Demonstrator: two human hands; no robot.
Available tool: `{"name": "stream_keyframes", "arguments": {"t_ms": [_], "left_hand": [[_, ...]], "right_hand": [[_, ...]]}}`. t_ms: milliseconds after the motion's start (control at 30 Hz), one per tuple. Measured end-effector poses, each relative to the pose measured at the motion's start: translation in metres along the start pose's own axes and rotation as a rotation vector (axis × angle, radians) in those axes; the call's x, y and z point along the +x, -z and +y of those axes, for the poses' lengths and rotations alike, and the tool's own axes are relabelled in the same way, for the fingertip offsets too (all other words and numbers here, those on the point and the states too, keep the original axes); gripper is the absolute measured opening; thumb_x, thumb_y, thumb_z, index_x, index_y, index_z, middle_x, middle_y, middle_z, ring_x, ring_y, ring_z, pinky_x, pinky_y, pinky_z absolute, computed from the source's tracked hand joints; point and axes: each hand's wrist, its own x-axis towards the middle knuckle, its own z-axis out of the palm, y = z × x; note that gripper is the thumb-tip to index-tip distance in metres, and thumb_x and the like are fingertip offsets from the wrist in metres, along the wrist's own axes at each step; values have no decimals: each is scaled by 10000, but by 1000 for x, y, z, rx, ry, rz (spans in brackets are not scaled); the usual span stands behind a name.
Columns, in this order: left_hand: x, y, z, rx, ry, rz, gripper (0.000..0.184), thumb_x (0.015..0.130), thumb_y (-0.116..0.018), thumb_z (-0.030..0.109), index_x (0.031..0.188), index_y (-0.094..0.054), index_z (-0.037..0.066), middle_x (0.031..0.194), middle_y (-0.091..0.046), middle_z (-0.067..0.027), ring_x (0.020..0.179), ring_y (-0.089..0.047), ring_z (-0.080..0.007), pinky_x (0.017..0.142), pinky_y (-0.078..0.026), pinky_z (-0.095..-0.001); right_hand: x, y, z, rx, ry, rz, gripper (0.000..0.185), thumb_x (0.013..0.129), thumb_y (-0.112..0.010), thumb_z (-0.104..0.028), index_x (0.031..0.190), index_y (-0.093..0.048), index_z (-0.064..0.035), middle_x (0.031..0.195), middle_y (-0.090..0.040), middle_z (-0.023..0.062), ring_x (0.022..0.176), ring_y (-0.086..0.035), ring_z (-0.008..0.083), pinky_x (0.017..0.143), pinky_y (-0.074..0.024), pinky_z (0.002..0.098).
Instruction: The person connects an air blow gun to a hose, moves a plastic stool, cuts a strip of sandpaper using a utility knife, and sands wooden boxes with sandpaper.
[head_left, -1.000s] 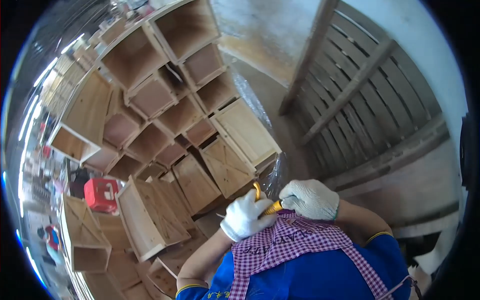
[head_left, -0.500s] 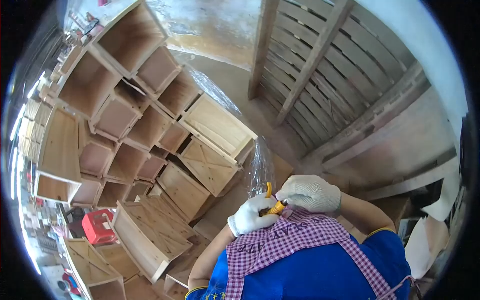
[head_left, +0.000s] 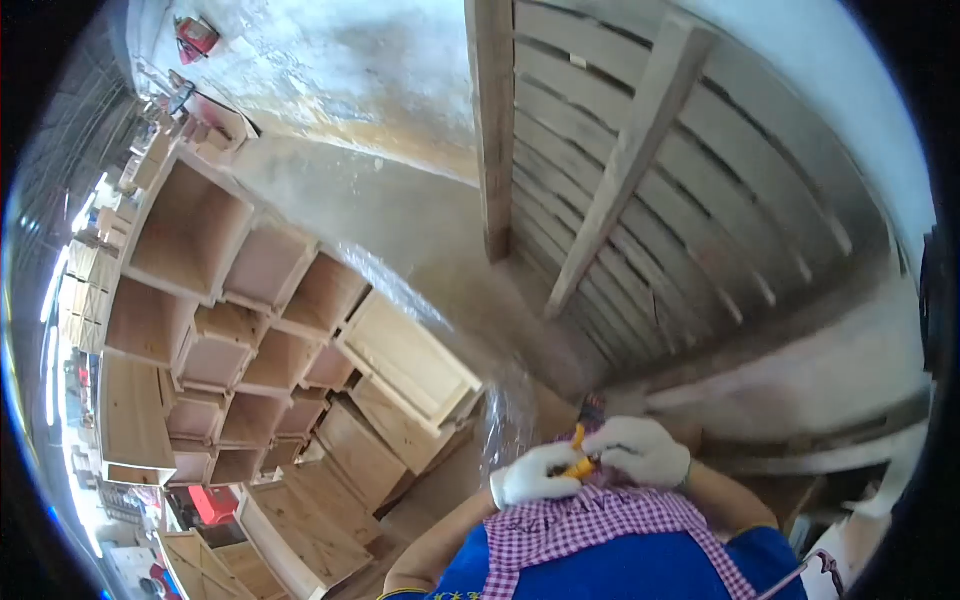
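Observation:
Both hands wear white knitted gloves and meet in front of my chest. My left hand (head_left: 538,474) is closed around a small yellow tool (head_left: 580,467), with one curved yellow piece poking up between the hands. What kind of tool it is I cannot make out. Fingers of my right hand (head_left: 640,450) are bent and pressed against the tool's upper end, hiding part of it. Just below the hands lies the bib of a purple checked apron (head_left: 600,515). A small dark, patterned shape shows beyond the right fingers, too blurred to name.
Stacked wooden cabinets (head_left: 195,225) with open compartments fill the left side. Clear plastic wrap (head_left: 510,410) hangs along their near edge. A slatted wooden frame (head_left: 620,225) leans at the wall on the right. A red plastic item (head_left: 212,503) stands among the cabinets.
My view has tilted up, so the cabinets and hands appear lower and more wall shows. Both hands stay together at the yellow tool.

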Motion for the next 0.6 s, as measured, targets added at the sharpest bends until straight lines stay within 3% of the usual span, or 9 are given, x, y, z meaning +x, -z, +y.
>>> {"name": "stream_keyframes", "arguments": {"t_ms": [100,200,233,300,400,467,533,567,600], "left_hand": [[67,6,9,-22,-13,-34,314,902,-737,265,1095,-667,27,990,-637,-134,946,-620,-241,868,-498,-372],[105,6,16,-92,-12,57,256,933,-706,233,1084,-672,29,984,-636,-121,948,-612,-212,868,-493,-349],[113,13,18,-111,5,74,245,938,-700,219,1093,-675,31,997,-642,-117,960,-613,-201,877,-492,-340],[124,20,15,-167,-16,112,239,937,-702,206,1104,-675,37,1037,-656,-69,1004,-608,-164,910,-482,-322],[137,46,32,-379,56,38,244,945,-667,248,1069,-675,37,1026,-656,-17,1004,-587,-122,908,-472,-305],[145,70,35,-390,29,-82,279,958,-630,279,1078,-670,31,1031,-656,-15,999,-581,-115,908,-469,-301],[156,88,28,-343,-11,-43,274,951,-655,269,1073,-669,24,1023,-662,-23,989,-589,-131,898,-473,-309],[158,97,40,-376,13,66,277,943,-691,255,1075,-669,12,1018,-666,-37,982,-602,-158,895,-478,-321],[164,109,28,-133,-36,154,284,945,-701,247,1097,-665,10,1027,-662,-41,988,-600,-154,897,-479,-322]], "right_hand": [[12,55,8,102,-235,52,205,921,-669,-224,1043,-738,-74,953,-722,137,902,-711,310,811,-552,404],[29,96,35,-118,-308,-65,265,919,-664,-244,1097,-730,-59,966,-720,135,893,-712,283,832,-557,381],[37,101,38,-133,-284,-87,265,919,-664,-244,1097,-730,-59,966,-720,135,893,-712,283,832,-557,381],[55,111,40,149,-241,142,305,928,-669,-252,1140,-714,-38,997,-705,131,905,-696,250,840,-549,367],[93,139,35,191,-96,-97,319,927,-684,-243,1152,-713,-20,1054,-701,132,1001,-680,220,882,-534,345],[118,148,35,-31,110,-124,286,924,-685,-230,1114,-729,-22,1042,-715,127,979,-694,242,871,-542,350],[146,160,15,92,-209,-183,254,915,-690,-205,1080,-737,-18,1005,-725,123,944,-706,265,860,-551,357],[161,164,5,-23,-163,-134,207,904,-684,-150,1061,-742,-28,951,-727,102,899,-708,232,837,-555,344],[177,165,0,-8,-205,-41,174,905,-688,-169,987,-742,-24,901,-731,106,839,-707,206,781,-560,337]]}}
